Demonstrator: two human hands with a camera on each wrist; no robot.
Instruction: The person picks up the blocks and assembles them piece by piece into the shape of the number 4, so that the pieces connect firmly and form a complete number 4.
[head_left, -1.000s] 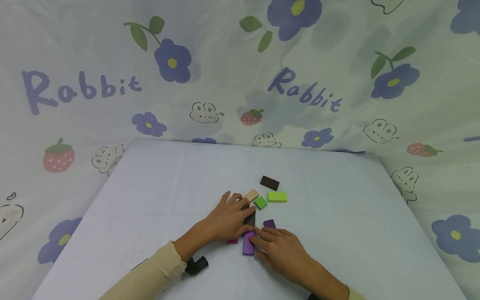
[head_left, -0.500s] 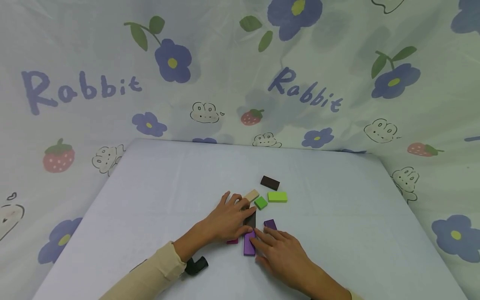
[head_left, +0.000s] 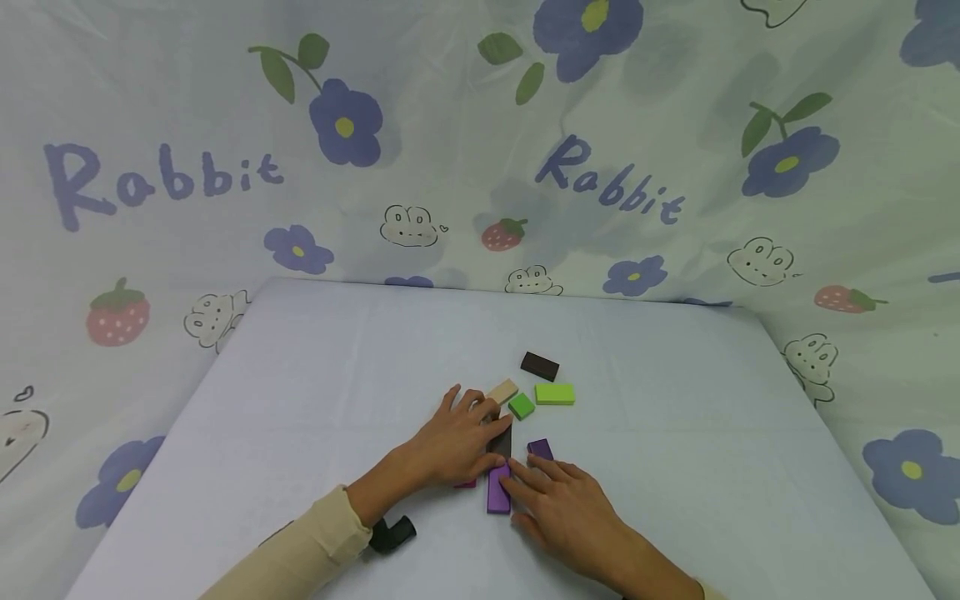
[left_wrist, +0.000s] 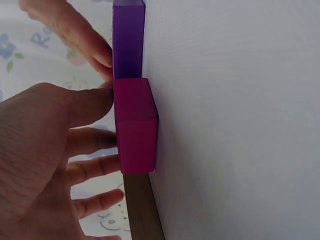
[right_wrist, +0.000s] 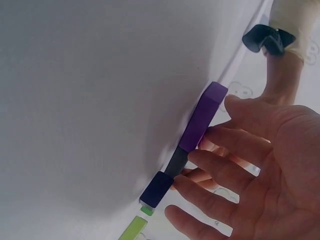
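Observation:
In the head view my left hand (head_left: 457,437) lies over a dark grey block (head_left: 501,442), fingers spread and touching it. Its thumb rests where that block meets a purple block (head_left: 498,492). My right hand (head_left: 570,512) touches the purple block's far right side with outstretched fingertips, its thumb apart from the block. A magenta block (left_wrist: 137,125) stands in front of my left hand in the left wrist view, and only a sliver of it shows in the head view. A dark purple block (head_left: 539,449) lies just beyond my right fingers.
Farther back lie a beige block (head_left: 502,392), a small green block (head_left: 521,406), a lime block (head_left: 554,394) and a dark brown block (head_left: 540,367). A black device (head_left: 393,533) sits at the left wrist. A printed curtain (head_left: 480,167) hangs behind the white table (head_left: 337,375).
The right hand has shifted slightly rightward, and its thumb has come away from the purple block. That block has moved very slightly right and nearer. The left hand stays almost still.

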